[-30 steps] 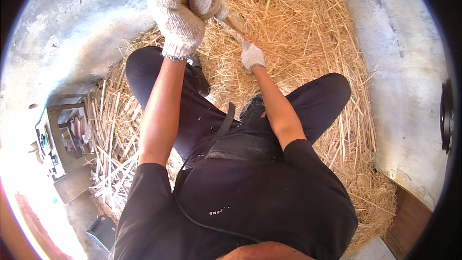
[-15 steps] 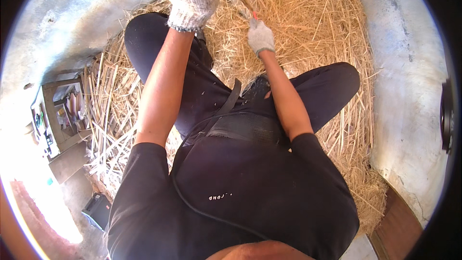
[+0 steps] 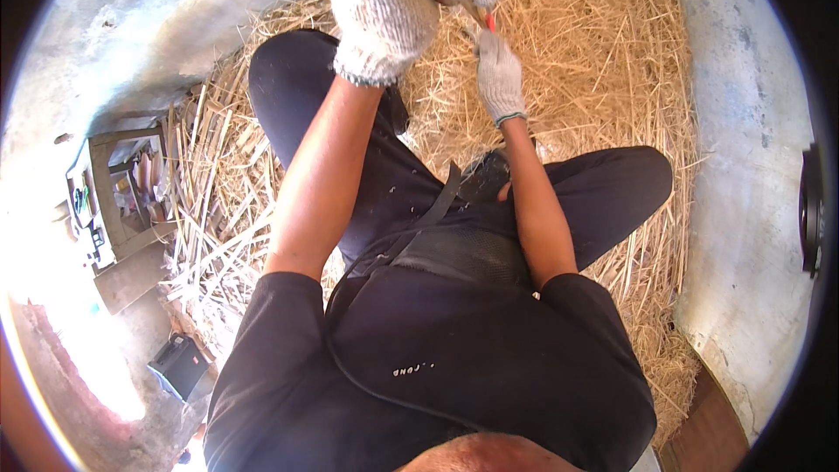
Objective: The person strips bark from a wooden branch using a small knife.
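Note:
My left hand (image 3: 384, 17), in a thick white knitted glove, is raised at the top of the view. Its fingers curl closed around a brownish piece that looks like wood or bamboo, mostly hidden by the glove. My right hand (image 3: 500, 79), gloved too, is lower and to the right, over the straw (image 3: 603, 52). Closed in it is a slim tool with an orange-red part (image 3: 490, 23), which points up toward the left fingers. The tool's kind and its working end cannot be made out. Little space separates the two hands.
My bent legs in dark trousers (image 3: 625, 188) spread to both sides on the straw. Pale curved walls (image 3: 743, 122) rise left and right. At the left stand a wooden frame (image 3: 109, 201) with small items inside and a black box (image 3: 179, 367). A brown board (image 3: 708, 411) lies lower right.
The whole view has shifted, so legs and hands sit further right and lower. My left hand has come closer to the orange-red part at my right hand. Both hands keep their grip.

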`<state>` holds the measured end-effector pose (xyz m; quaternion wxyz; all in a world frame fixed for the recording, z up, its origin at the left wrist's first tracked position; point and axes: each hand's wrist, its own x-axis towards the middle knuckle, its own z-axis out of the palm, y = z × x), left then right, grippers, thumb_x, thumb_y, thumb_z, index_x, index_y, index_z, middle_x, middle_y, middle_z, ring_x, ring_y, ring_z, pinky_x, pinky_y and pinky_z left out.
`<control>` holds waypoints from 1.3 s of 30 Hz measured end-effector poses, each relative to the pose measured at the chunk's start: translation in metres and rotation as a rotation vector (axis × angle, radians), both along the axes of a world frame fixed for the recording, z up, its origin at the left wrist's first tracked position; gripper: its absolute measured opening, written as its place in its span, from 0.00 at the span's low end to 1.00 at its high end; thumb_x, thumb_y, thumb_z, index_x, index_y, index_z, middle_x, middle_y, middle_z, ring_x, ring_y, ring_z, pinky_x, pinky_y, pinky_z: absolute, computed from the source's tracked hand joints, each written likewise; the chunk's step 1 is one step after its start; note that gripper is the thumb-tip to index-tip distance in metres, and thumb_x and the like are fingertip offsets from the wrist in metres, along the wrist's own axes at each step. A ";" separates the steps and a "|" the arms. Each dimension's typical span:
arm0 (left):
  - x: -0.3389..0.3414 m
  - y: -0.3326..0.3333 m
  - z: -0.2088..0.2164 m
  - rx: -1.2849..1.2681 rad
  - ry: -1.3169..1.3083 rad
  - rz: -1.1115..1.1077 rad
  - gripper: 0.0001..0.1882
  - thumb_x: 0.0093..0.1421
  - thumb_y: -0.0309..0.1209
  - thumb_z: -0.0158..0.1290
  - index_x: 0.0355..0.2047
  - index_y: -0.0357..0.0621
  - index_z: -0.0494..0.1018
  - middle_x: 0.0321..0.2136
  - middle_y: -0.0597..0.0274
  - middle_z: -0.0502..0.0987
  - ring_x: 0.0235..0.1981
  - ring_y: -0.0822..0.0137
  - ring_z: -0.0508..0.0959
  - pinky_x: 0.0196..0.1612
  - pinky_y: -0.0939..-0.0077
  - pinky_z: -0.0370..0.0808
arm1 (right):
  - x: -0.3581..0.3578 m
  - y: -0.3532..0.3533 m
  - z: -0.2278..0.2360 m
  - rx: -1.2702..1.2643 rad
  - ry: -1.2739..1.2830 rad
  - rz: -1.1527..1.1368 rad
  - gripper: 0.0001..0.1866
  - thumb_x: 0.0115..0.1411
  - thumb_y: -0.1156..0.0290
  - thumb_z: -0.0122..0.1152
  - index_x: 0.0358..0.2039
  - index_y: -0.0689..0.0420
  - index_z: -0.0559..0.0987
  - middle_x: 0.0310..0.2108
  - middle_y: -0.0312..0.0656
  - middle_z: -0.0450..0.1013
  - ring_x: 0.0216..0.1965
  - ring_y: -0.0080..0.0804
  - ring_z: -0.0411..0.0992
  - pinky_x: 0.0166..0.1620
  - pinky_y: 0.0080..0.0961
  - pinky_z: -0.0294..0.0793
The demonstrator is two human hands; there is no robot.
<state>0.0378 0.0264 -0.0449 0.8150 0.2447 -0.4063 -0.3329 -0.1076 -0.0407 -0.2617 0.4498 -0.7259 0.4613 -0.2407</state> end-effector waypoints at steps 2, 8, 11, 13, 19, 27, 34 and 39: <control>-0.004 -0.001 0.004 0.001 -0.006 -0.004 0.33 0.64 0.59 0.42 0.14 0.45 0.62 0.11 0.63 0.58 0.12 0.64 0.59 0.17 0.63 0.62 | -0.022 -0.016 -0.050 -0.106 0.358 0.053 0.25 0.71 0.51 0.45 0.50 0.61 0.77 0.33 0.60 0.74 0.34 0.56 0.74 0.38 0.44 0.73; 0.003 0.003 -0.001 0.017 -0.030 -0.028 0.33 0.63 0.61 0.40 0.14 0.45 0.63 0.11 0.64 0.58 0.13 0.65 0.59 0.19 0.63 0.62 | -0.019 -0.021 -0.024 0.010 -0.111 -0.070 0.23 0.72 0.54 0.44 0.53 0.60 0.76 0.32 0.59 0.76 0.34 0.60 0.75 0.38 0.49 0.75; 0.013 0.002 -0.005 0.009 -0.070 -0.144 0.34 0.63 0.61 0.39 0.14 0.45 0.63 0.12 0.64 0.58 0.13 0.65 0.59 0.19 0.62 0.61 | -0.006 0.004 0.010 0.093 -0.125 -0.082 0.24 0.72 0.52 0.44 0.48 0.59 0.78 0.26 0.58 0.76 0.30 0.61 0.76 0.35 0.50 0.74; 0.014 0.002 -0.006 0.028 -0.095 -0.201 0.34 0.63 0.62 0.39 0.14 0.45 0.64 0.12 0.65 0.58 0.14 0.65 0.59 0.20 0.62 0.61 | -0.003 0.007 -0.031 -0.053 0.200 -0.119 0.25 0.71 0.48 0.46 0.39 0.60 0.79 0.25 0.58 0.77 0.29 0.61 0.76 0.32 0.48 0.74; 0.011 0.004 0.013 0.075 -0.036 -0.122 0.33 0.60 0.64 0.43 0.15 0.47 0.67 0.11 0.63 0.61 0.12 0.63 0.61 0.20 0.61 0.66 | -0.032 -0.028 -0.105 0.015 0.553 -0.036 0.35 0.70 0.40 0.36 0.42 0.61 0.80 0.36 0.66 0.76 0.43 0.65 0.75 0.45 0.56 0.73; -0.005 0.026 0.001 0.146 0.042 0.079 0.34 0.60 0.64 0.44 0.15 0.47 0.67 0.10 0.63 0.61 0.11 0.63 0.62 0.21 0.61 0.68 | -0.006 0.010 0.013 0.069 0.004 -0.095 0.32 0.71 0.43 0.39 0.42 0.60 0.81 0.33 0.62 0.77 0.38 0.61 0.77 0.40 0.50 0.75; -0.010 0.020 -0.002 0.111 -0.018 -0.147 0.30 0.61 0.61 0.46 0.21 0.45 0.68 0.18 0.62 0.65 0.19 0.63 0.66 0.27 0.61 0.72 | -0.026 -0.038 -0.088 0.096 0.587 -0.059 0.37 0.71 0.43 0.32 0.43 0.66 0.80 0.39 0.64 0.77 0.43 0.63 0.77 0.47 0.49 0.75; 0.021 0.042 -0.066 0.167 0.317 -0.191 0.20 0.66 0.45 0.49 0.45 0.39 0.67 0.43 0.57 0.69 0.45 0.64 0.70 0.46 0.64 0.74 | -0.003 -0.035 -0.095 0.235 0.356 -0.072 0.49 0.67 0.32 0.25 0.40 0.69 0.80 0.41 0.69 0.75 0.47 0.68 0.74 0.51 0.53 0.70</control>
